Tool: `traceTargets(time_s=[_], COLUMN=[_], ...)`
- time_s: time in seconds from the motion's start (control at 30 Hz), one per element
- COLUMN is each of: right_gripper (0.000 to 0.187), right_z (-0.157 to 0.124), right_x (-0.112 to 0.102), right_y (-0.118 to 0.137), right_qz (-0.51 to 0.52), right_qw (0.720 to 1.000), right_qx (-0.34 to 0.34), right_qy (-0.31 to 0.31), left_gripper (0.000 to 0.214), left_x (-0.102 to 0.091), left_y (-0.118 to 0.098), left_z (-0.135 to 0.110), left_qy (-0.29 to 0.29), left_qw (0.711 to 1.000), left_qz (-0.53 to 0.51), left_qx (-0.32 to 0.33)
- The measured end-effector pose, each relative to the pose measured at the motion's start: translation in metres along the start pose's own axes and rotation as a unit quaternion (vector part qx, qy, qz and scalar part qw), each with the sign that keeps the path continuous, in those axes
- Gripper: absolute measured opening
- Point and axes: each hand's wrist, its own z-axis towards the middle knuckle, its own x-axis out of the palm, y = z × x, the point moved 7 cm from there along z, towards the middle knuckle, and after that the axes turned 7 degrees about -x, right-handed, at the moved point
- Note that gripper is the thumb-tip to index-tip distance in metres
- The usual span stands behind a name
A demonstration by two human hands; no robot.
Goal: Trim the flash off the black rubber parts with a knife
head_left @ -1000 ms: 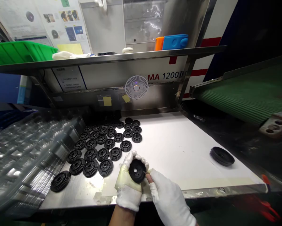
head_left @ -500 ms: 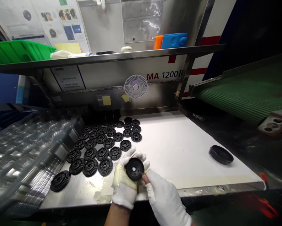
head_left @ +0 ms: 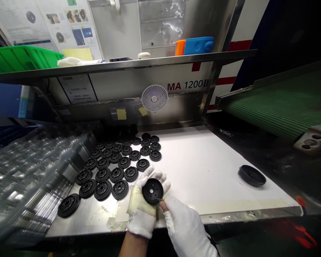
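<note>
1. On the left hand [head_left: 139,200] I see a white cloth glove [head_left: 158,175], soft and slightly creased about the fingers.
2. Its white cuff [head_left: 141,223] looks thick and loosely gathered.
3. Above that cuff, a pale yellow, faintly glossy covering [head_left: 135,204] wraps the heel of the palm.
4. Below the cuff, the forearm [head_left: 133,245] is bare.
5. To the cuff's right, the right hand [head_left: 181,218] wears another white glove [head_left: 187,226], smoother, one bare fingertip [head_left: 163,206] poking out.

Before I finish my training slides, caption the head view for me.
Gloved left hand cradling a black disc, gloved right hand at its rim, near rows of similar discs.
</note>
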Motion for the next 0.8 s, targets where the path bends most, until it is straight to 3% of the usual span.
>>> traceTargets(time_s=[0.07,0.23,0.4,0.57,0.8], right_gripper=[0.024,0.026,0.029,0.025,0.030], right_z=[0.001,-0.002,-0.001,0.000,0.000], right_x=[-0.003,-0.002,0.000,-0.007,-0.013], right_y=[-0.005,-0.007,0.003,-0.008,-0.009], right_qz=[-0.005,-0.018,-0.024,-0.002,-0.026], right_qw=[1.000,1.000,0.999,1.000,0.999], right_qx=[0.009,0.013,-0.002,0.013,0.023], right_qy=[0.001,-0.015,-0.021,-0.003,-0.032], left_gripper=[0.023,0.005,0.016,0.032,0.022], left_x=[0.000,0.001,-0.002,0.004,0.013], left_y=[0.003,0.006,0.000,0.009,0.008], left_z=[-0.002,0.007,0.006,0.002,0.008], left_qy=[0.003,-0.030,-0.043,0.015,-0.040], left_qw=[1.000,0.996,0.994,0.999,0.995], left_qz=[0.004,-0.077,-0.082,-0.002,-0.084], left_qx=[-0.028,-0.020,0.052,-0.035,0.042])
